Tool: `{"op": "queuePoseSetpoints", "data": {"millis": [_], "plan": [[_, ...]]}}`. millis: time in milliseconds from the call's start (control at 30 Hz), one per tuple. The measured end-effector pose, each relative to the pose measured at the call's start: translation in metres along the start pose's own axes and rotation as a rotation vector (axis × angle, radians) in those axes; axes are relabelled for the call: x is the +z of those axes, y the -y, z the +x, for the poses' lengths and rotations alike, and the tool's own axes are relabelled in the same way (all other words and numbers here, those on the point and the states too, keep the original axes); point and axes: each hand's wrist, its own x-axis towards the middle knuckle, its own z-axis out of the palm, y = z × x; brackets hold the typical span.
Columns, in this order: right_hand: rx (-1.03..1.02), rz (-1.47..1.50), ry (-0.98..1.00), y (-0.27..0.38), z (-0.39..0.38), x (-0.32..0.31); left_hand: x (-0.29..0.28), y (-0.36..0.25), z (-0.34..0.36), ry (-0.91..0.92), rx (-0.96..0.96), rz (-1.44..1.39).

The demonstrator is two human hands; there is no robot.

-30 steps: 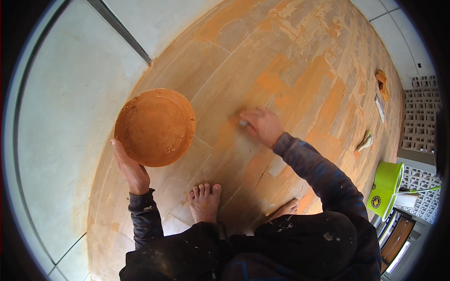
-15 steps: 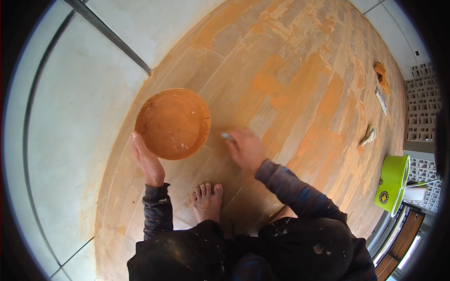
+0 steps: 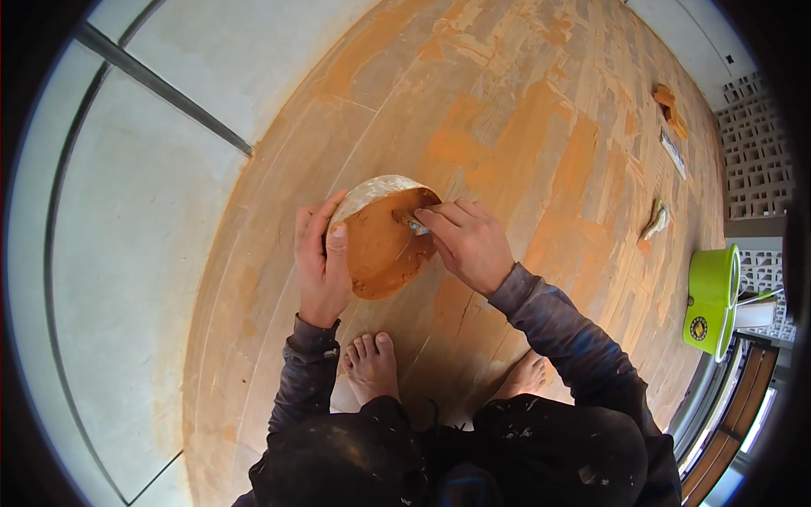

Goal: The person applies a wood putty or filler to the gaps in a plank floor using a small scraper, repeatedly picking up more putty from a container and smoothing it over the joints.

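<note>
A round bowl [image 3: 390, 182] coated inside with wet orange paste [image 3: 372, 245] is tilted on its side, its mouth facing right. My left hand [image 3: 323, 270] grips its left side, thumb over the rim and fingers round the outer wall. At the bowl's right side, my right hand [image 3: 473, 245] is closed on a small blue-grey tool [image 3: 416, 226] that reaches into the paste. Fingers and paste hide most of that tool, so its kind does not show. Both my bare feet [image 3: 372, 367] stand on the floor just below.
Orange smears cover much of the wood-look floor [image 3: 405, 144]. Pale wall panels [image 3: 144, 211] with dark strips run along the left. On the right lie an orange-stained cloth [image 3: 670, 110], a flat pale tool [image 3: 673, 152] and a whitish rag [image 3: 656, 220]. A lime-green bucket [image 3: 708, 296] stands nearer.
The bowl has been tipped from level onto its side and shifted right. My left hand moved right with it; my right hand came to the bowl, putting the small tool inside.
</note>
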Motion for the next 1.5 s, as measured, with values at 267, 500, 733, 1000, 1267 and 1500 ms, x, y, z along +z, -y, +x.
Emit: {"op": "queuePoseSetpoints", "data": {"millis": [267, 500, 733, 1000, 1267, 1500], "plan": [[0.317, -0.033, 0.189, 0.020, -0.030, 0.005, 0.037, -0.011, 0.005, -0.122, -0.071, -0.053], [0.488, 0.279, 0.437, 0.032, -0.022, 0.011, 0.057, 0.002, -0.007, -0.269, -0.157, -0.182], [0.529, 0.629, 0.505, 0.029, -0.029, 0.001, 0.071, 0.009, -0.026, -0.274, -0.217, -0.186], [0.796, 1.446, 0.194, -0.035, -0.003, -0.050, 0.024, 0.063, -0.026, -0.141, -0.589, -0.492], [0.673, 0.161, -0.068, -0.250, 0.087, -0.007, -0.009, 0.123, 0.067, -0.513, -0.756, -0.648], [0.229, -0.293, -0.029, -0.220, 0.099, 0.058, 0.014, 0.175, 0.140, -0.614, -0.621, -0.564]]}}
